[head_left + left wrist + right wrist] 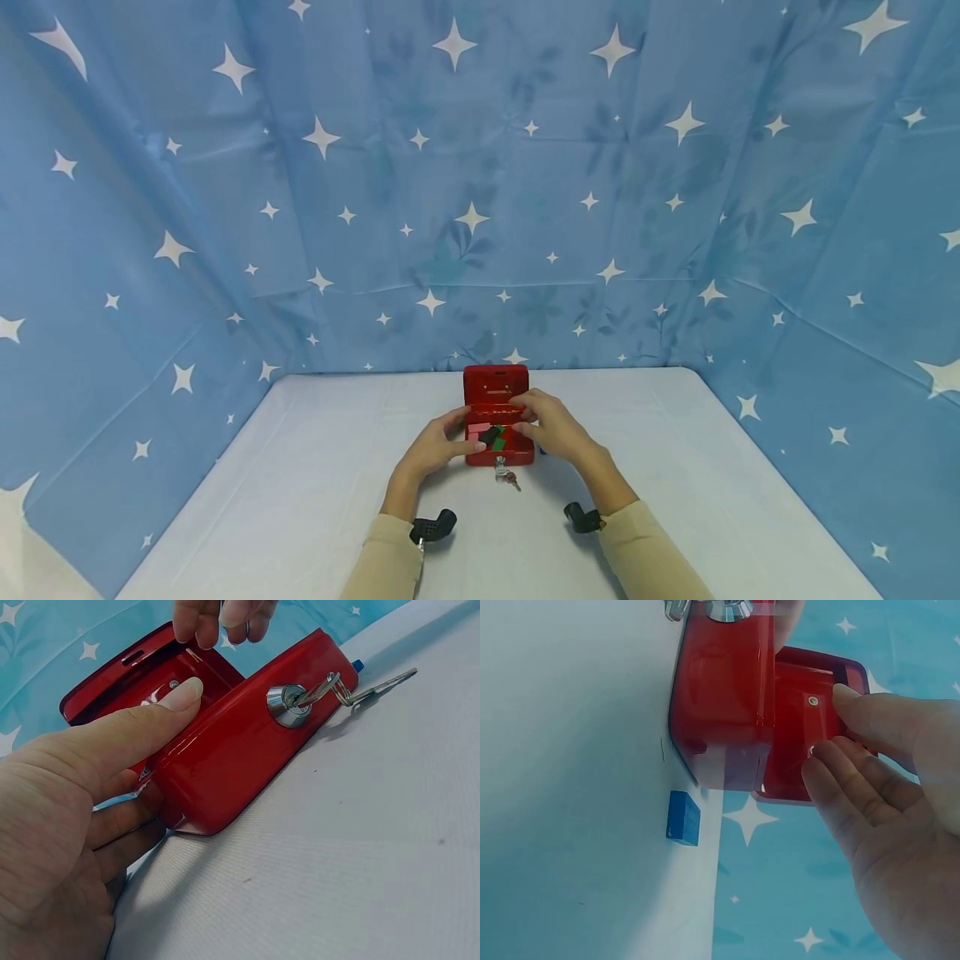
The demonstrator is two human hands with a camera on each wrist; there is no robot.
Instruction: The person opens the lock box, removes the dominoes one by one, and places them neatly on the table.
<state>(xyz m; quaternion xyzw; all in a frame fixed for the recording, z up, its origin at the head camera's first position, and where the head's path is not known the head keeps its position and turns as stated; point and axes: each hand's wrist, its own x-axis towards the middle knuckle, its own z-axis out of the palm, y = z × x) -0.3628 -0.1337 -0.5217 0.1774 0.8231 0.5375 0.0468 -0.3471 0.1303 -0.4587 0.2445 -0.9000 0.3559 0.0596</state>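
A red metal cash box [480, 460] stands on the white table with its lid [480, 379] raised at the back. My left hand [435, 443] grips its left side, thumb over the rim and fingers along the outer wall. Over the right part of the box is my right hand [558, 429], fingers loosely bent and nothing between them. Inside the box lie pink pieces [477, 428], green pieces [498, 445] and a black item [489, 435]. A key sits in the front lock [289, 705], with a second key [382, 686] hanging from its ring.
A small blue block [683, 817] lies on the table just beyond the box's right side. White cloth covers the table [337, 500]. Blue curtains [420, 183] with white stars stand behind it and along both sides.
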